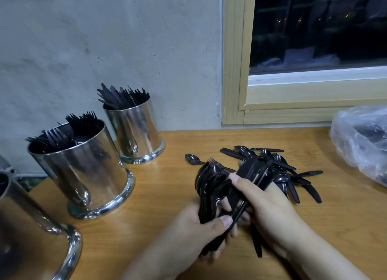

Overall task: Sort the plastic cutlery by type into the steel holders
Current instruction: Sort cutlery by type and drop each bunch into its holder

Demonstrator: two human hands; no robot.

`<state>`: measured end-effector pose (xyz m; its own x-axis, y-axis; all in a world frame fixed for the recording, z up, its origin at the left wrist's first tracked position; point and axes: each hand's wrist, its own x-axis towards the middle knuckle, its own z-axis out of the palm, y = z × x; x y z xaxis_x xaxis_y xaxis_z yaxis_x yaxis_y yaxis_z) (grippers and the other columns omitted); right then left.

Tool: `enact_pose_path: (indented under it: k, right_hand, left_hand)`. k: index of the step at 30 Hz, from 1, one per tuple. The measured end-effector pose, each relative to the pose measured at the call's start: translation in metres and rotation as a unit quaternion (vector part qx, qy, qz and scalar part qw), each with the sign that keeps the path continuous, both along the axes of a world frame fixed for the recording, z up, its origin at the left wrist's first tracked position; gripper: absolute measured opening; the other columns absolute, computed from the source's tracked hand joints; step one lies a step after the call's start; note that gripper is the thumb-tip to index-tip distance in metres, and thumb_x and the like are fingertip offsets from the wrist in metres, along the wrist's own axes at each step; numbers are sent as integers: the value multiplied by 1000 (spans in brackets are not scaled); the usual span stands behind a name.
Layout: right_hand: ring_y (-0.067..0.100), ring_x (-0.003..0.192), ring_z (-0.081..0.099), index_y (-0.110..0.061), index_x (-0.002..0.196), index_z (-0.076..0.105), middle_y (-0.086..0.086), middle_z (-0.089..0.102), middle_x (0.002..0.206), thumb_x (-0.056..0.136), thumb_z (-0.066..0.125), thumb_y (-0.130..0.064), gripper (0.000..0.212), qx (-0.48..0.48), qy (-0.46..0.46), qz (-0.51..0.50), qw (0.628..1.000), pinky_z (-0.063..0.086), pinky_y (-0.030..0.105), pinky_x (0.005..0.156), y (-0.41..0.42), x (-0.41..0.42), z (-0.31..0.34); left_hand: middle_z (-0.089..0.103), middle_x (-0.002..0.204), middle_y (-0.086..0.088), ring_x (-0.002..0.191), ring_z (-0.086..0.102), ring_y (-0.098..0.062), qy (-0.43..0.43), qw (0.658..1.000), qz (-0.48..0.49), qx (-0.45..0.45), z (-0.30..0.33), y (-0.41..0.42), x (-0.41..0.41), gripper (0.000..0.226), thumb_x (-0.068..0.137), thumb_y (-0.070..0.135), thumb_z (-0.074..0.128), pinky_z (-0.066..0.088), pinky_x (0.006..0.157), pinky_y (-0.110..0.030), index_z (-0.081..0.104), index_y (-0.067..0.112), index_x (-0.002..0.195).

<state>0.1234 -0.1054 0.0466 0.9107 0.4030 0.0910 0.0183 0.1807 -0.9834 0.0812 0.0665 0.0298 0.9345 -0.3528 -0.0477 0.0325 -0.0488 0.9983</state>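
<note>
My left hand (194,231) grips a stacked bundle of black plastic spoons (207,187), bowls pointing up. My right hand (270,206) grips a bundle of black forks and knives (254,175), touching the left hand's bundle. Behind my hands lies a loose pile of black cutlery (293,173) on the wooden table (167,196), with a single spoon (192,159) to its left. Three steel holders stand at the left: the far one (136,131) holds knives, the middle one (83,171) holds forks, and the nearest (27,227) is cut off by the frame.
A clear plastic bag (362,141) with more black cutlery sits at the table's right edge. A grey wall (104,39) and a wood-framed window (272,97) close off the back.
</note>
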Motion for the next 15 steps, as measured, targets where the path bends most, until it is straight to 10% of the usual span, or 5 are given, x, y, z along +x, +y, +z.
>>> enact_pose_path:
  k: [5, 15]
  right_hand:
    - [37, 50, 46, -8, 74, 55, 37, 60, 70, 92, 62, -44, 41, -37, -23, -71, 997, 33, 51, 57, 1, 1, 2]
    - [16, 41, 35, -15, 47, 51, 4, 43, 46, 89, 66, -47, 55, -199, -13, -145, 969, 27, 28, 54, 38, 3, 58]
  left_hand:
    - [75, 103, -13, 56, 58, -18, -22, 998, -7, -54, -3, 3, 3, 14, 101, 22, 57, 42, 50, -28, 49, 11, 101]
    - [71, 80, 7, 54, 49, -11, -38, 990, 132, 31, 9, 24, 3, 14, 98, 27, 59, 45, 59, -24, 51, 32, 87]
